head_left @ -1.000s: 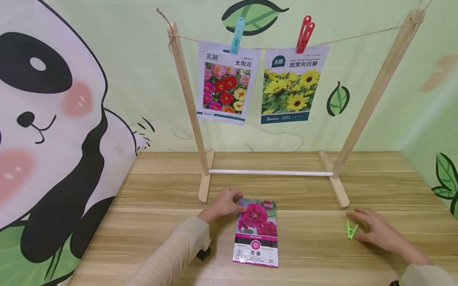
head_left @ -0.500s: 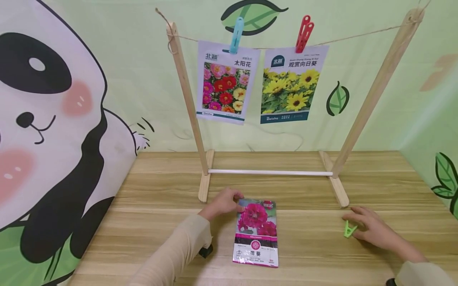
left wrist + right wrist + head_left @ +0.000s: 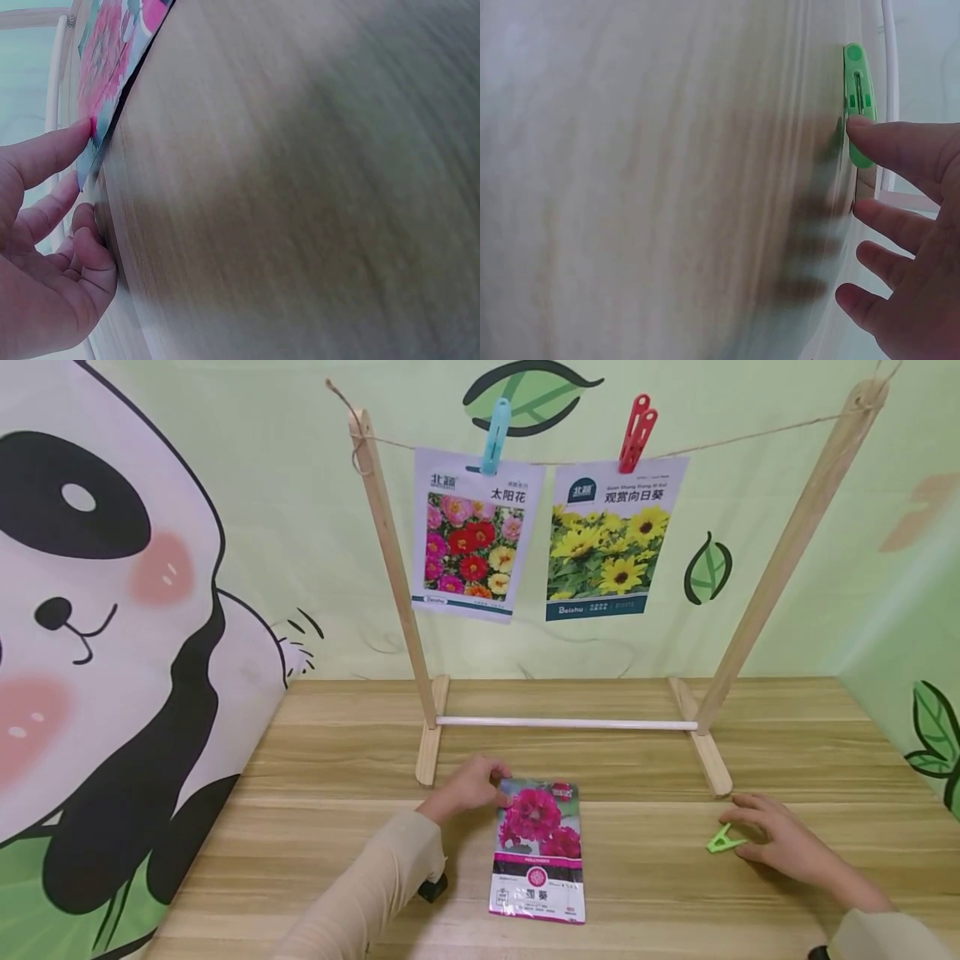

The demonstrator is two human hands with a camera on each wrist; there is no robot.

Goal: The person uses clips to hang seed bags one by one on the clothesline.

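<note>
A hollyhock seed packet (image 3: 536, 852) with magenta flowers lies face up on the wooden table. My left hand (image 3: 471, 789) pinches its upper left corner; in the left wrist view, the thumb (image 3: 64, 146) presses the printed face and the packet edge is slightly raised. To the right, my right hand (image 3: 787, 839) holds a small green clothespin (image 3: 723, 840) between thumb and index finger, close to the tabletop. The right wrist view shows the thumb against the clothespin (image 3: 860, 82) and other fingers spread; the index finger is mostly hidden there.
Behind the hands stands a wooden rack with a white crossbar (image 3: 566, 722) and a twine line (image 3: 742, 437). A portulaca packet (image 3: 476, 535) hangs by a blue clothespin (image 3: 496, 437). Beside it a sunflower packet (image 3: 615, 539) hangs by red clothespins (image 3: 637, 435).
The green clothespin has turned in my right fingers, its point swinging from downward to the left. My right hand has shifted slightly left. The left hand has stayed at the packet corner.
</note>
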